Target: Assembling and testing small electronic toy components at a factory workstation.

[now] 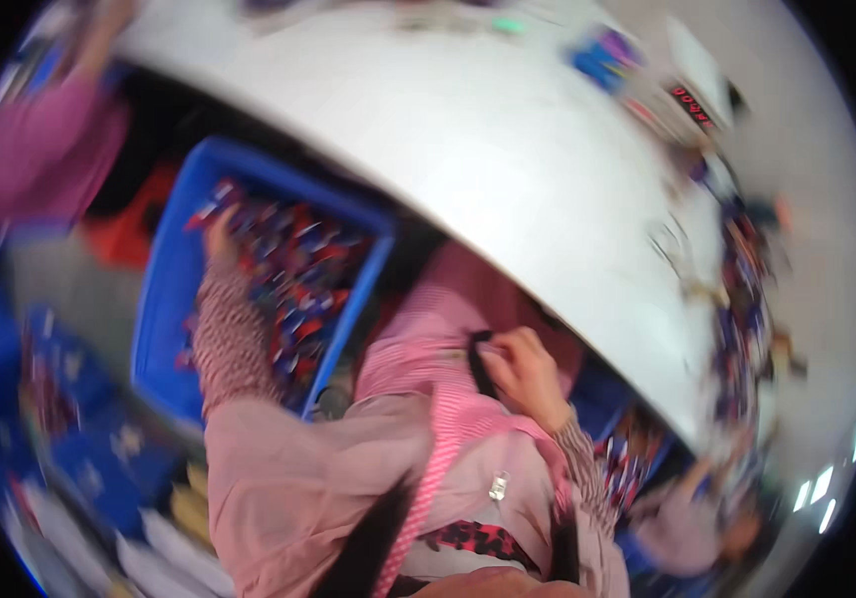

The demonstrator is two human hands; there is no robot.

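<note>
My left hand (221, 237) reaches into a blue plastic bin (171, 329) at the left, among many small red, blue and silver shiny packets (298, 269). Blur hides its fingers, so whether they grip any packet cannot be made out. Close to my body, above my lap, is my right hand (526, 377), with its fingers curled in. Right beside those fingers runs a black strap (481, 364) over the pink striped apron (413, 349). What the right fingers hold, if anything, is not clear.
A white table (508, 169) stretches ahead, its edge just beyond my lap. Another person's pink sleeve (44, 149) is at the far left, and a second person (682, 523) sits at the lower right. A digital scale (682, 100) stands across the table. Blue crates (99, 448) are behind the bin.
</note>
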